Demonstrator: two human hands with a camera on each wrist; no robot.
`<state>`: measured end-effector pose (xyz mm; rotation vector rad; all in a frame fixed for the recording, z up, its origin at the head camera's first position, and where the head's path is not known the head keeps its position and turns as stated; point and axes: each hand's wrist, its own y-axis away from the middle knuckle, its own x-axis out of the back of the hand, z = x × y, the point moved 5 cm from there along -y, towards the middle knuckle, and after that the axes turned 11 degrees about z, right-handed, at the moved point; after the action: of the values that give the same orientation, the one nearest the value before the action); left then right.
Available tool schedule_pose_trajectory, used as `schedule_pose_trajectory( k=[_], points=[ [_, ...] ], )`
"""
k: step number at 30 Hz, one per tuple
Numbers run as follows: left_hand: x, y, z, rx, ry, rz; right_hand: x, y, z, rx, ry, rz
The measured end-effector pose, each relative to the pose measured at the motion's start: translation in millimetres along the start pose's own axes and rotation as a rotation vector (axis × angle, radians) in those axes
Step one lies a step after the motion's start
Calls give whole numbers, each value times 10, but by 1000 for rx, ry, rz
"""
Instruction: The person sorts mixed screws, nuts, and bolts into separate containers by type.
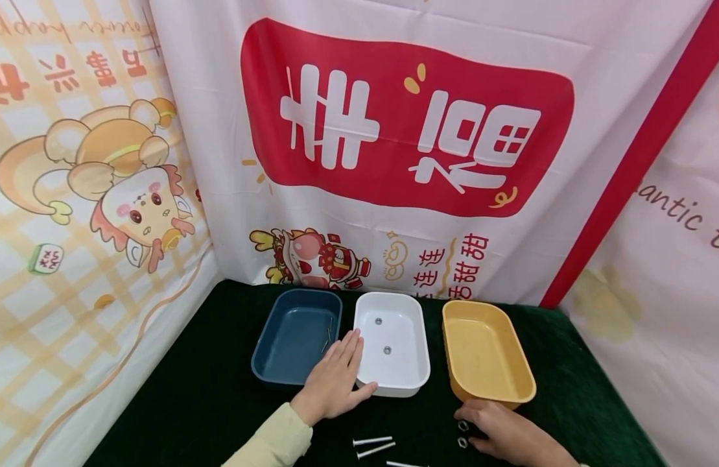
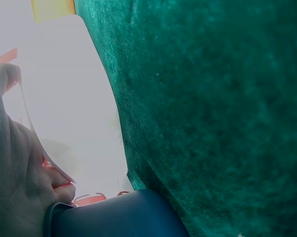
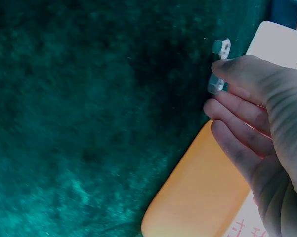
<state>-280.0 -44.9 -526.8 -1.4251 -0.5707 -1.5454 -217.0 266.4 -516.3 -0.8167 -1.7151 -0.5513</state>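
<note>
My left hand [image 1: 334, 376] lies with straight fingers along the left rim of the white tray [image 1: 421, 363], thumb at its near edge. Two nuts, a far nut [image 1: 378, 321] and a near nut [image 1: 387, 350], lie in that tray. In front of the yellow tray [image 1: 525, 389], my right hand [image 1: 505, 428] is low over the green cloth, thumb and fingers apart. At its fingertips are two more nuts, an upper nut [image 1: 463, 425] and a lower nut [image 1: 463, 443]. The right wrist view shows one nut [image 3: 216, 84] in the gap between thumb and fingers.
A blue tray [image 1: 266, 363] at the left holds a few thin screws [image 1: 329, 334]. Bolts [image 1: 375, 449] lie on the green cloth [image 1: 178, 402] near the front, one cut off by the frame edge. Printed curtains [image 1: 394, 246] stand behind and at both sides.
</note>
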Motion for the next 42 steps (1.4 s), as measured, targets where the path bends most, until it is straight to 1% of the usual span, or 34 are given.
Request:
schedule_pose_trajectory(
  k=[7,15,19,27,35,42],
  points=[
    [-15,-7,-13,11,10,-6,-28,-7,33,26,12,40],
    [-12,-13,-16,12,11,-15,-56,-30,48,26,35,41],
    [3,-12,-13,18,18,-18,-67,-38,64,-2,36,23],
    [7,-22,-10,19,35,-24,-53,7,39,-53,-12,-10],
    [13,-21,-11,17,34,-20,38,48,3,-137,-81,-89],
    [-3,-15,-18,15,45,-20,189,-17,-91,-104,-66,-122]
  ],
)
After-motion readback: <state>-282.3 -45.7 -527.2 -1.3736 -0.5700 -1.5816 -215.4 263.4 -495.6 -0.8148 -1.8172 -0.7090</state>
